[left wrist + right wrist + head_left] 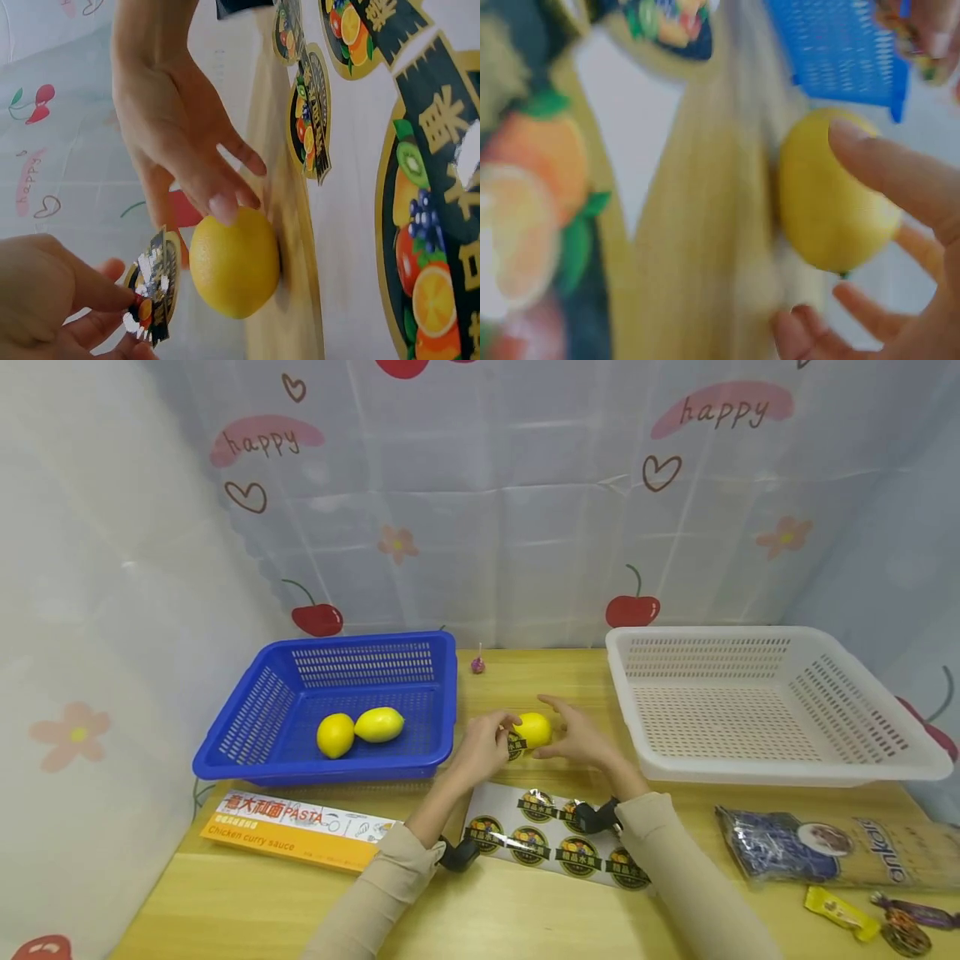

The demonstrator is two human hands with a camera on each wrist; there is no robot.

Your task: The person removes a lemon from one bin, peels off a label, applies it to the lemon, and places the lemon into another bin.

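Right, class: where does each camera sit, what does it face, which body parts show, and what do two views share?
Head: on the head, facing forward and down over blue basket and white basket; left hand, right hand and sleeves show.
Left wrist: on that wrist, facing lemon and sticker; both hands show.
Right wrist: on that wrist, facing the lemon, partly blurred; right hand and some of left hand show.
Shared by wrist views: lemon, sticker sheet.

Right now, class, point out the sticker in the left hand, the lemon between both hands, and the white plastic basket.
Fruit sticker (159,289), left wrist view: its printed face.
Lemon (536,730), head view: its yellow skin.
White plastic basket (787,772), head view: its front rim.
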